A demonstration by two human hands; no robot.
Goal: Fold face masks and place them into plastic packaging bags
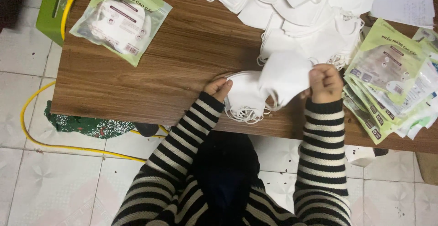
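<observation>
Right hand (325, 83): fingers curled shut, pinching the upper edge of a white mask (286, 77), which was held lifted at 12 o'clock above a small stack of masks (244, 99).

Left hand (218, 88): fingers bent and pressed against the 9 o'clock edge of that stack, thumb laid on top; stack rested near the front edge of the wooden table (182, 57).

Loose white masks (296, 11): heaped at 12 o'clock from the hands.

Empty green-and-clear pouches (392, 80): fanned at 3 o'clock, just beside the right hand.

One filled pouch (121, 20): laid at 10 o'clock, well apart.

Yellow hose (64, 146): looped on the tiled floor at 8 o'clock.

Striped sleeves (323, 162): worn on both arms.
</observation>
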